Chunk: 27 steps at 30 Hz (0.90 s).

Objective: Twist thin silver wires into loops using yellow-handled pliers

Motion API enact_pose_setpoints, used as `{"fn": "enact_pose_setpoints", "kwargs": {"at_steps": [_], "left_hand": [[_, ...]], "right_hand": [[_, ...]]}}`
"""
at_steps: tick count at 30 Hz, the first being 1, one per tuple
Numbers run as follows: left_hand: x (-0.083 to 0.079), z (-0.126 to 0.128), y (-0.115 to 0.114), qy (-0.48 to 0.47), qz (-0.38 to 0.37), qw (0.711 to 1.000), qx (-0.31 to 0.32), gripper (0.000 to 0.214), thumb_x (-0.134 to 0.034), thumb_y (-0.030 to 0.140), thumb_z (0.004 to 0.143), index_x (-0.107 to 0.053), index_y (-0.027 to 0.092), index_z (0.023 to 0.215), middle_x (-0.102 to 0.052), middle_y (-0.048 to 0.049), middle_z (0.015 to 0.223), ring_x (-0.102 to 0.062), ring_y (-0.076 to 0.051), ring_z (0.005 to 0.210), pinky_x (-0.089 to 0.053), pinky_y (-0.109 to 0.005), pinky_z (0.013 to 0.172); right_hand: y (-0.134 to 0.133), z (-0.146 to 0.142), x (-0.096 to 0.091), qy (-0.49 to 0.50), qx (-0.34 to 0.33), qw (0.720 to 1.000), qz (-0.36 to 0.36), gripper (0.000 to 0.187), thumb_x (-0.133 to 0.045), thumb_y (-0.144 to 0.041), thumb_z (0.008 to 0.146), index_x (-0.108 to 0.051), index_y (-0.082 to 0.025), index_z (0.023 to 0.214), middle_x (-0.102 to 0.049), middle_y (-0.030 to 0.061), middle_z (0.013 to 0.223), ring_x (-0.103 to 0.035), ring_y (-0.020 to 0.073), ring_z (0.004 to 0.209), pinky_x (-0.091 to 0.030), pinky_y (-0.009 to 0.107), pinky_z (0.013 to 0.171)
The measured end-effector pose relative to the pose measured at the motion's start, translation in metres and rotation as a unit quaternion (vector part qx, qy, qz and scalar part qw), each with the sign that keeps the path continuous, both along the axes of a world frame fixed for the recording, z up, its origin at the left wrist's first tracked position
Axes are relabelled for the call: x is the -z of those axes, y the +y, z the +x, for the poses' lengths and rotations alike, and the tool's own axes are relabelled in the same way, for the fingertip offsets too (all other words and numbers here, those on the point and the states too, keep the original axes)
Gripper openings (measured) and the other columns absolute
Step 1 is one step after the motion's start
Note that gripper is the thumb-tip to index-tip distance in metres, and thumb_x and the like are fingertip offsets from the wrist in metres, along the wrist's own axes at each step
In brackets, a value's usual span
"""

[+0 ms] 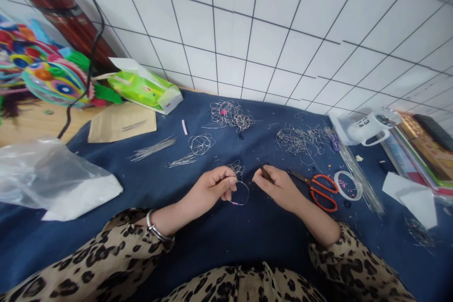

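Thumb and fingers of my left hand [219,184] pinch a thin wire ring [248,195], which hangs to the right of the fingertips. Small pink beads [235,203] sit on its lower part. A short gap away, my right hand [278,186] is closed around a slim dark tool [264,169]; its tip points up and the rest is hidden in the fist, so its kind is unclear. Behind my left fingertips lies a small coil of wire [236,167]. To the right of my right hand rest orange-handled scissors [323,192], blades toward the hand.
A round dish of pink beads [348,186] stands beside the scissors. Tangled wire [300,140], bundled wires [154,148] and wire loops [201,144] lie on the blue cloth [208,259]. A white mug [368,127] is at the right; a plastic bag [46,170] lies left.
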<state>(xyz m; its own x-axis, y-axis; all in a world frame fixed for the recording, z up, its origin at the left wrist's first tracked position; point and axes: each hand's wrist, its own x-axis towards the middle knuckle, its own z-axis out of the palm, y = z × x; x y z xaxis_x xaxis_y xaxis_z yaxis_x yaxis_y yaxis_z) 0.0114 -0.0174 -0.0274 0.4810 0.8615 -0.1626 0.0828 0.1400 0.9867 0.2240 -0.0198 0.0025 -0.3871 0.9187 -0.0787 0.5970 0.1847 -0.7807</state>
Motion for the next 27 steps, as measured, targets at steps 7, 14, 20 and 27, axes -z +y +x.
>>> {"fn": "enact_pose_setpoints", "kwargs": {"at_steps": [7,14,20,27], "left_hand": [[-0.004,-0.004,0.003,0.044,0.068,0.997,-0.008,0.02,-0.045,0.032,0.087,-0.053,0.014,0.081,-0.054,0.0014,0.067,-0.05,-0.007,0.053,-0.041,-0.021,0.056],[-0.009,-0.004,0.001,0.086,0.136,0.987,0.008,0.018,-0.043,0.026,0.087,-0.054,0.015,0.08,-0.053,0.0019,0.067,-0.048,-0.006,0.052,-0.041,-0.019,0.054],[-0.009,-0.003,-0.001,0.111,0.18,0.977,-0.001,0.015,-0.044,0.022,0.086,-0.056,0.016,0.08,-0.054,0.0021,0.066,-0.048,-0.007,0.053,-0.04,-0.019,0.054],[-0.005,-0.005,-0.002,0.143,0.224,0.964,-0.003,0.017,-0.042,0.024,0.088,-0.057,0.017,0.082,-0.054,0.0015,0.065,-0.049,-0.009,0.056,-0.04,-0.02,0.058]], "right_hand": [[0.002,0.013,0.001,-0.232,-0.103,0.961,0.114,0.027,-0.048,-0.041,0.084,-0.052,-0.018,0.071,-0.051,0.0015,0.071,-0.047,0.0131,0.072,-0.034,0.026,0.068],[-0.003,0.01,0.008,-0.288,-0.118,0.94,0.14,0.025,-0.047,-0.04,0.084,-0.055,-0.019,0.074,-0.054,0.0023,0.073,-0.049,0.0138,0.073,-0.033,0.026,0.067],[-0.005,0.008,0.011,-0.291,-0.125,0.937,0.146,0.025,-0.046,-0.04,0.085,-0.054,-0.019,0.074,-0.055,0.0013,0.072,-0.05,0.0128,0.071,-0.031,0.025,0.063],[-0.006,0.007,0.01,-0.291,-0.122,0.937,0.151,0.025,-0.046,-0.04,0.084,-0.054,-0.019,0.072,-0.056,0.0007,0.07,-0.05,0.0119,0.068,-0.029,0.025,0.06]]}}
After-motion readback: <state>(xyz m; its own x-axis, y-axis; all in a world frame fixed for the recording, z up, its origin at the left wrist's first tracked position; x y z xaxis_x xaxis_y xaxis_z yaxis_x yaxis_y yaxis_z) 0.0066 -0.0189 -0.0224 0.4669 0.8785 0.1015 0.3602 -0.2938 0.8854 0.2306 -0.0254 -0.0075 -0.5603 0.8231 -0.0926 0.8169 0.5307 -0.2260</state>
